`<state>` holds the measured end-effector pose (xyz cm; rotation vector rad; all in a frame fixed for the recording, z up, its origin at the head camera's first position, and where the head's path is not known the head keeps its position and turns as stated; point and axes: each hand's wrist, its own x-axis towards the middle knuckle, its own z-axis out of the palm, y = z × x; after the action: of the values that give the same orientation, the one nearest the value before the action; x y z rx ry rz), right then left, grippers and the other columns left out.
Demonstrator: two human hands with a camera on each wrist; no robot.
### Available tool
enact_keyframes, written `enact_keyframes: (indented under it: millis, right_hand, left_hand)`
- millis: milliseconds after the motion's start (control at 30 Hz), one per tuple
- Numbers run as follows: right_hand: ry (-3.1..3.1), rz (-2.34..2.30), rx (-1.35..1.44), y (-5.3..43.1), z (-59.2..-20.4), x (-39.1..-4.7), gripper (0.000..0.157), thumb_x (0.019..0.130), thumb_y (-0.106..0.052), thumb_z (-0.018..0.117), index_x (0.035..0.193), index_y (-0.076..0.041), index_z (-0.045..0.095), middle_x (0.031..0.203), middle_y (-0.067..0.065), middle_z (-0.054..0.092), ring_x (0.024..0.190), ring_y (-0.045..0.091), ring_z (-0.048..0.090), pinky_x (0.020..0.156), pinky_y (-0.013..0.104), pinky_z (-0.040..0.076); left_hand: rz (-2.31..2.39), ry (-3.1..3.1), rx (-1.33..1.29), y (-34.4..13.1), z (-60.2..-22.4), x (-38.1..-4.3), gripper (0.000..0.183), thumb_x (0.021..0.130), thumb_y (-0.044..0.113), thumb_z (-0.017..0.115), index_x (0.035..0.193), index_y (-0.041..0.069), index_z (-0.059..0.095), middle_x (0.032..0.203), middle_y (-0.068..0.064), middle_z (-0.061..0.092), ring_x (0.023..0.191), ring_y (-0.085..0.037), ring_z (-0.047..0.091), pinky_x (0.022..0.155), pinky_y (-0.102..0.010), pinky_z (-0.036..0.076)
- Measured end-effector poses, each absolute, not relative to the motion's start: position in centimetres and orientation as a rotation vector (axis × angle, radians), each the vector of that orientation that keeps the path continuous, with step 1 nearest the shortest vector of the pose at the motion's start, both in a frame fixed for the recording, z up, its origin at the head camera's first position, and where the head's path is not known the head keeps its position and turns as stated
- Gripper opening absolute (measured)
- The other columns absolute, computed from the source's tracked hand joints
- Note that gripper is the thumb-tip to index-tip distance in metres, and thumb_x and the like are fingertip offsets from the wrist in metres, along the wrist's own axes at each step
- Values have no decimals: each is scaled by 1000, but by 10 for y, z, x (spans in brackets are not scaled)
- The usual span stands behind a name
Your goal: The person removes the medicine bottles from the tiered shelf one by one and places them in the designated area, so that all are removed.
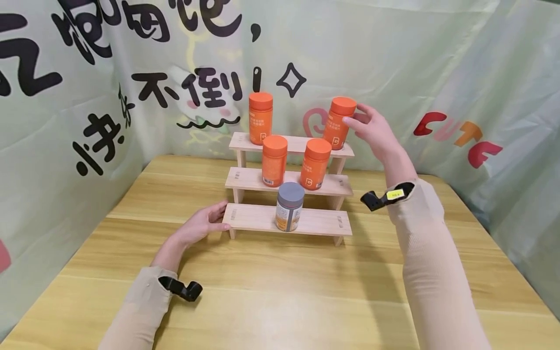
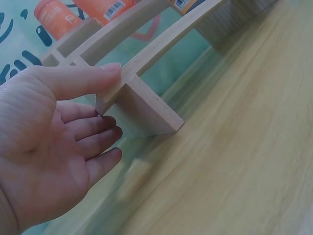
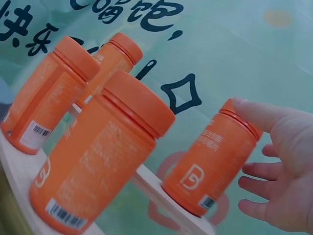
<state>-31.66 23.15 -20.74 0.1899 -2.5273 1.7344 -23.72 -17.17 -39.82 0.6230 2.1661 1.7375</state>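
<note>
A three-tier wooden display stand point(image 1: 251, 216) stands on the table. My left hand point(image 1: 203, 224) holds the left end of its lowest tier, thumb on the front edge; the other fingers point(image 2: 100, 144) lie beyond the plank's end. At the top tier's right end, my right hand point(image 1: 375, 130) grips an orange bottle point(image 1: 336, 125) by its lid, thumb point(image 3: 254, 108) in front; part of the index finger is hidden. Another orange bottle point(image 1: 260, 119) is at the top left. Two orange bottles, one left point(image 1: 274, 163) and one right point(image 1: 314, 166), occupy the middle tier. A grey-lidded jar point(image 1: 289, 209) sits on the lowest.
Light wood tabletop point(image 1: 271, 291) extends in front of the stand and to both sides. Behind it hangs a pale green printed cloth point(image 1: 372, 48), which also runs along the left and right sides. Black cameras are strapped to both wrists.
</note>
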Motion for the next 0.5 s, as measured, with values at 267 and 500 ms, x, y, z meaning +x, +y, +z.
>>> enact_keyframes:
  millis: [267,500]
  right_hand:
    - [-2448,1775,59,217,-209,-333,71,87,-22,65,145,-12,27,134,13,42,118,23,42,101,42,36]
    - [-2371,1818,49,211,-217,-335,66,85,-13,67,141,-6,31,126,10,45,113,23,45,99,39,40]
  left_hand:
    - [1714,2192,619,-171,-397,-239,80,85,5,64,143,-12,11,145,-30,21,133,-42,23,109,-48,19]
    - [1712,2191,595,-171,-397,-237,80,85,6,64,143,-11,12,147,-29,20,133,-41,24,109,-48,20]
